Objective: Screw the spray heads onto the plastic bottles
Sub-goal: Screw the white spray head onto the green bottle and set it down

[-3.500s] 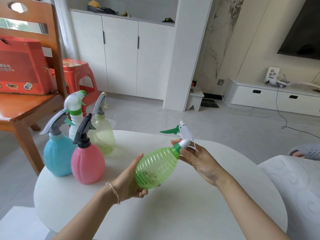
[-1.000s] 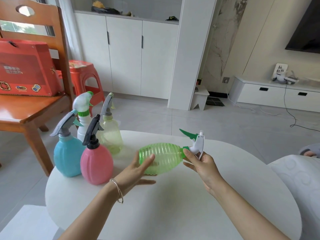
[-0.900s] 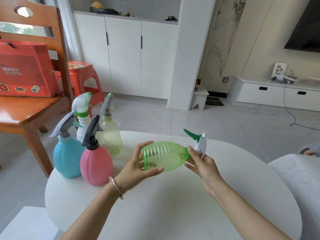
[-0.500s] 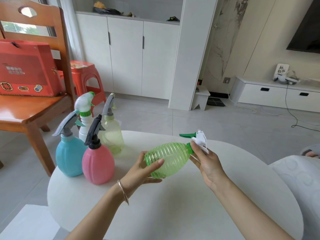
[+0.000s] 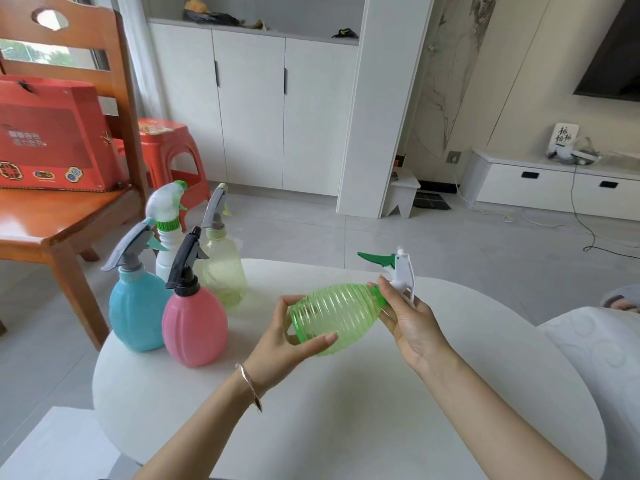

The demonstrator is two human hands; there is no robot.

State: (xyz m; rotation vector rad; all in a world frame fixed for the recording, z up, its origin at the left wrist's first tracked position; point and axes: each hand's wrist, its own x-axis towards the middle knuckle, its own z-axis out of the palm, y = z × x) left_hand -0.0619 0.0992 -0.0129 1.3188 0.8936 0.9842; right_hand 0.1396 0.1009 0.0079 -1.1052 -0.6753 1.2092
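A ribbed green bottle (image 5: 337,315) lies on its side in the air above the white table (image 5: 346,410), base toward me. My left hand (image 5: 284,344) grips its base, thumb on the near side and fingers behind. A white spray head (image 5: 401,271) with a green trigger sits on the bottle's neck. My right hand (image 5: 408,317) pinches the green collar where the head meets the neck.
Four bottles with spray heads stand at the table's left: blue (image 5: 133,306), pink (image 5: 194,323), white (image 5: 168,237) and pale yellow (image 5: 221,268). A wooden chair (image 5: 69,216) with a red box (image 5: 52,136) stands further left. A white cushion (image 5: 602,368) lies at the right.
The spray head has turned on the neck, its trigger swinging between up and left. My left hand shifted its grip round the bottle's base. The bottle stays level above the table.
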